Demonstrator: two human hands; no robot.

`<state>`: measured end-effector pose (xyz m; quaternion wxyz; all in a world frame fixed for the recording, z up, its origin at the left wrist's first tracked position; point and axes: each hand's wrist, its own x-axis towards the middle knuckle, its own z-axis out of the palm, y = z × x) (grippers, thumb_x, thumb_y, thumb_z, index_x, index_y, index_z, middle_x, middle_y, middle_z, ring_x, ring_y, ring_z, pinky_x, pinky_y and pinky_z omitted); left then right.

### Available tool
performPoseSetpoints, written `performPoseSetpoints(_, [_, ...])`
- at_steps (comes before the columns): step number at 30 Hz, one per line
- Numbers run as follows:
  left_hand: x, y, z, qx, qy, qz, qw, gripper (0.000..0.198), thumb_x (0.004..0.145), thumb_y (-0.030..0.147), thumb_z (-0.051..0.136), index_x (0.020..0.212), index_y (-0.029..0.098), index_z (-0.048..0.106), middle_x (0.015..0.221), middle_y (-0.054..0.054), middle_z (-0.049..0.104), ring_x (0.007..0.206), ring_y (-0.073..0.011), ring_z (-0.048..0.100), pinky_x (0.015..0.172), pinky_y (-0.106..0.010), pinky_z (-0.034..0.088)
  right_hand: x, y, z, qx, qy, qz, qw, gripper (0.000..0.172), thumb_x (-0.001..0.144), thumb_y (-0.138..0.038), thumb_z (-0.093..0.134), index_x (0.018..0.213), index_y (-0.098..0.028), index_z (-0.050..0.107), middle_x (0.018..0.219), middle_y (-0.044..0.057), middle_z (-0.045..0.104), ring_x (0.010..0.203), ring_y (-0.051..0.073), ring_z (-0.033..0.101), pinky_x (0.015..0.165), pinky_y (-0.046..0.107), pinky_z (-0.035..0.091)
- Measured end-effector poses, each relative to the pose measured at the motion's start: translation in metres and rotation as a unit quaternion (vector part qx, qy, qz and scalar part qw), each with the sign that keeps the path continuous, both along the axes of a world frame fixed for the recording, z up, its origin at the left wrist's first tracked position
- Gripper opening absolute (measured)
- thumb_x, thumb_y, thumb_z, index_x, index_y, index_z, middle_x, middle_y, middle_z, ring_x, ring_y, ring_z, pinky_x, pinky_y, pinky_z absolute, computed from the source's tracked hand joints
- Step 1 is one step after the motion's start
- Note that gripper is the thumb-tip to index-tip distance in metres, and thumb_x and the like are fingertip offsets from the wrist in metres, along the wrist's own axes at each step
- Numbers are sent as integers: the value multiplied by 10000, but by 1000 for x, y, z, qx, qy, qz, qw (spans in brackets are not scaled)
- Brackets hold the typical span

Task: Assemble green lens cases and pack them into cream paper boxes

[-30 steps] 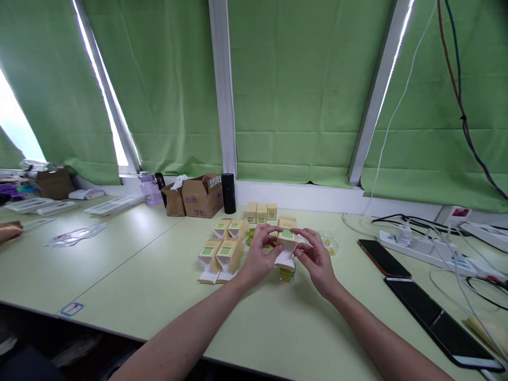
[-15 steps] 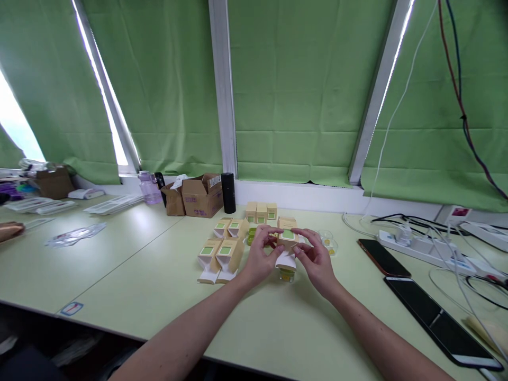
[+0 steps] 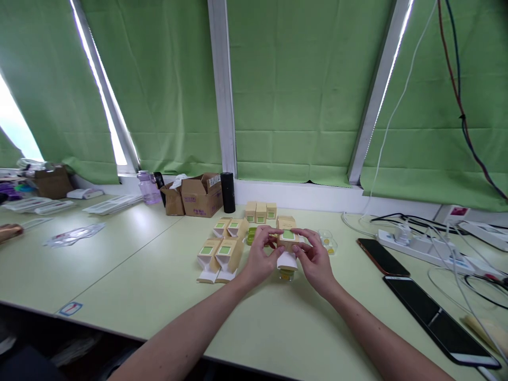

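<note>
My left hand (image 3: 262, 257) and my right hand (image 3: 316, 260) hold a small tan carton (image 3: 288, 236) with a green label between their fingertips, one hand on each side. Its white inner flap (image 3: 287, 260) hangs down toward me. Directly below the flap, a small clear jar (image 3: 286, 275) with yellow-green contents is partly covered. To the left of my left hand lie several similar cartons (image 3: 226, 251), the front ones with their flaps folded out. Green jars (image 3: 251, 236) show behind my left hand, mostly hidden. Clear round jars (image 3: 327, 242) with yellow contents stand past my right hand.
Several small cartons (image 3: 261, 212) stand at the back. Behind them are a cardboard box (image 3: 202, 198) and a black cylinder (image 3: 227, 192). On the right lie two phones (image 3: 383, 256) and a power strip (image 3: 420, 246) with cables. Another person's hand (image 3: 10, 232) shows at far left.
The carton's white flap has shifted slightly to the right and tilts a little differently. Both hands keep their hold on the carton in nearly the same place.
</note>
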<state>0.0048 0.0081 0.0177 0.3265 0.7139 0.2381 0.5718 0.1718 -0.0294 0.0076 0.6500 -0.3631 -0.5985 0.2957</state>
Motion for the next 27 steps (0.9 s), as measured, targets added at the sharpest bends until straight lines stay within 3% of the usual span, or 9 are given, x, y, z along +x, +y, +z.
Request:
performPoseSetpoints(8, [0, -1, 0, 2, 9, 5, 1000, 312, 875, 219, 704, 1182, 239, 654, 1166, -75, 504, 959, -182, 591, 916, -379, 533, -1, -1, 2, -9, 4, -9, 1000, 359, 921, -449, 675, 1258, -328, 654, 1310, 81, 482, 810, 152, 675, 687, 324, 611])
performPoseSetpoints(14, [-5, -7, 7, -5, 24, -35, 999, 377, 931, 389, 657, 1288, 268, 642, 1209, -88, 465, 1049, -218, 585, 1004, -419, 502, 2, 2, 0, -5, 13, -9, 1000, 378, 909, -453, 688, 1265, -330, 658, 1354, 89, 503, 811, 158, 687, 744, 355, 624])
performPoseSetpoints(21, [-11, -6, 6, 5, 65, -96, 993, 707, 882, 614, 653, 1503, 319, 488, 1422, -116, 368, 1270, -307, 484, 1145, -493, 396, 4, 3, 2, -12, 48, -20, 999, 393, 895, -452, 710, 1261, -319, 653, 1387, 86, 547, 816, 164, 705, 735, 337, 611])
performPoseSetpoints(25, [-10, -4, 2, 4, 95, -114, 989, 930, 775, 639, 763, 1569, 352, 373, 1493, -110, 308, 1366, -340, 398, 1203, -518, 315, 4, 2, 4, -23, 55, -33, 998, 414, 891, -455, 717, 1268, -299, 647, 1365, 90, 582, 831, 168, 708, 718, 316, 605])
performPoseSetpoints(27, [-9, -4, 1, 6, 95, -113, 989, 928, 776, 623, 771, 1568, 351, 371, 1501, -111, 300, 1387, -343, 376, 1201, -519, 312, 4, 2, 3, -20, 52, -38, 998, 420, 889, -464, 716, 1267, -294, 648, 1387, 94, 568, 843, 172, 707, 736, 325, 611])
